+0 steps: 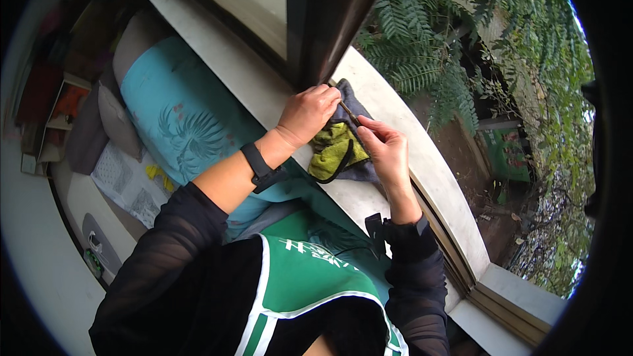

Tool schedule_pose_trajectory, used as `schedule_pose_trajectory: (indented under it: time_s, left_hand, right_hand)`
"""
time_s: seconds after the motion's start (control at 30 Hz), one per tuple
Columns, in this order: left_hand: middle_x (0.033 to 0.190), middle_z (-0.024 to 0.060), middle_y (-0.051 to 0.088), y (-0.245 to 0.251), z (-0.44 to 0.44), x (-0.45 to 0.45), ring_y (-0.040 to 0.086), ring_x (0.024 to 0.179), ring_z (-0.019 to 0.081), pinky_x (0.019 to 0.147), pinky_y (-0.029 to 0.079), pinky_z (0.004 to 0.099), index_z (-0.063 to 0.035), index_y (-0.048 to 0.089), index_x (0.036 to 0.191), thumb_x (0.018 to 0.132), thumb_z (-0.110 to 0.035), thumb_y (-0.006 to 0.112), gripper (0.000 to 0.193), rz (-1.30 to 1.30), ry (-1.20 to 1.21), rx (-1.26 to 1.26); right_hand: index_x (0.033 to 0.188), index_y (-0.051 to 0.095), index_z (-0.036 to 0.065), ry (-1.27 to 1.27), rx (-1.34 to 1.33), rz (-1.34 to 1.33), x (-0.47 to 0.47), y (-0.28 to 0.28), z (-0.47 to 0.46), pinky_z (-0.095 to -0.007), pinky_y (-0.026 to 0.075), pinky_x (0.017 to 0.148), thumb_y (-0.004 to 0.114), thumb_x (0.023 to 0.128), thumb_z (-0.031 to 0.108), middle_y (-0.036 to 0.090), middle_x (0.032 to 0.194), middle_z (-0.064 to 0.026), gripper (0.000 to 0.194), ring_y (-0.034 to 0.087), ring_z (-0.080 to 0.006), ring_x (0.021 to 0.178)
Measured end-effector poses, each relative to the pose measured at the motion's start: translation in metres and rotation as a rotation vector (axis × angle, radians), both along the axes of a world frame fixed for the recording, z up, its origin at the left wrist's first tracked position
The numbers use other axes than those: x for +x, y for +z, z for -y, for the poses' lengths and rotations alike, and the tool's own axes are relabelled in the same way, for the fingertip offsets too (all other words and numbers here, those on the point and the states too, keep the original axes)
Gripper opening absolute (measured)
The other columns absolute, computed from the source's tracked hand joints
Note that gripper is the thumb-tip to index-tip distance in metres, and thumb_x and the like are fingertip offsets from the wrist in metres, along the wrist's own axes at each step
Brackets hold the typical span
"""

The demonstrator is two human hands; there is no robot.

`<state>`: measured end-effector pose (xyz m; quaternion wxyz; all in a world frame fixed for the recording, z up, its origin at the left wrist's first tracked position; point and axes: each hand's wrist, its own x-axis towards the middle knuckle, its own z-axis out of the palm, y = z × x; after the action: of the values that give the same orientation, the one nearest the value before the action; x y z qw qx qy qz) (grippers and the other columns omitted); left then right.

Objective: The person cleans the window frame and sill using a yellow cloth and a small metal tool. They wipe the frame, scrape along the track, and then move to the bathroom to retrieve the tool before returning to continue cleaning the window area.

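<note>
My left hand (310, 109) is closed at the foot of the dark window frame (324, 24), its fingertips by the upper end of a thin dark stick-like tool (349, 111). My right hand (388, 151) pinches the lower part of this tool between thumb and fingers. What kind of tool it is, I cannot tell. Under and between the hands, a yellow-green and grey cloth (334, 151) with dark edging lies bunched on the pale stone windowsill (363, 200). The tool's tip is hidden near my left fingers.
A sliding window track (445, 237) runs along the sill. Inside stands a bed with a turquoise patterned cover (173, 109), a grey cushion (116, 118) and a yellow item (159, 177). Outside are leafy branches (420, 49) and a green board (507, 153) on the ground.
</note>
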<state>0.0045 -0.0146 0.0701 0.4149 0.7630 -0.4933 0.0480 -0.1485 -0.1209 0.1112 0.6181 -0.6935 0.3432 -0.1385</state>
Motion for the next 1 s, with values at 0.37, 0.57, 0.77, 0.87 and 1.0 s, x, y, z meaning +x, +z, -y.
schedule_pose_trajectory:
  time_s: [0.37,0.57,0.77,0.87,1.0]
  left_hand:
    - [0.080,0.0095,0.062,0.023,0.127,-0.011,0.063,0.075,0.0314,0.065,0.051,0.0405,-0.0088,0.054,0.087,0.090,-0.018,0.055,0.010,-0.008,-0.255,-0.020]
    - [0.130,0.0142,0.052,0.002,0.177,-0.001,0.054,0.111,0.0341,0.088,0.047,0.0423,-0.0171,0.045,0.134,0.087,-0.012,0.057,0.048,0.051,-0.109,0.245]
    - [0.142,0.0105,0.035,-0.016,0.186,0.008,0.027,0.135,0.0320,0.107,0.024,0.0542,-0.0239,0.041,0.136,0.084,-0.014,0.060,0.055,0.217,-0.066,0.474]
    - [0.138,0.0103,0.038,-0.014,0.177,0.011,0.025,0.136,0.0333,0.108,0.021,0.0571,-0.0259,0.044,0.133,0.084,-0.014,0.060,0.053,0.265,0.002,0.427]
    - [0.136,0.0121,0.040,0.000,0.139,-0.003,0.032,0.131,0.0336,0.107,0.025,0.0554,-0.0243,0.049,0.129,0.078,-0.018,0.066,0.054,0.141,-0.126,0.195]
  right_hand:
    - [0.105,0.069,0.000,-0.271,-0.152,-0.016,-0.032,0.030,0.077,-0.0195,0.042,0.056,0.069,0.082,0.009,0.062,0.071,0.0020,0.025,0.050,-0.0034,0.060]
    - [0.107,0.069,0.002,-0.395,-0.162,-0.009,-0.052,0.036,0.093,-0.0194,0.042,0.058,0.070,0.082,0.012,0.062,0.073,0.0023,0.027,0.049,-0.0041,0.061]
    - [0.107,0.069,0.002,-0.416,-0.160,-0.030,-0.068,0.025,0.090,-0.0197,0.042,0.058,0.070,0.083,0.013,0.061,0.072,0.0026,0.026,0.050,-0.0042,0.061]
    - [0.107,0.069,0.002,-0.415,-0.168,-0.070,-0.069,0.019,0.088,-0.0195,0.042,0.058,0.070,0.083,0.013,0.061,0.072,0.0028,0.026,0.050,-0.0043,0.061]
    - [0.107,0.068,0.002,-0.396,-0.148,-0.040,-0.065,0.018,0.083,-0.0195,0.041,0.058,0.069,0.083,0.012,0.061,0.073,0.0031,0.026,0.050,-0.0041,0.061]
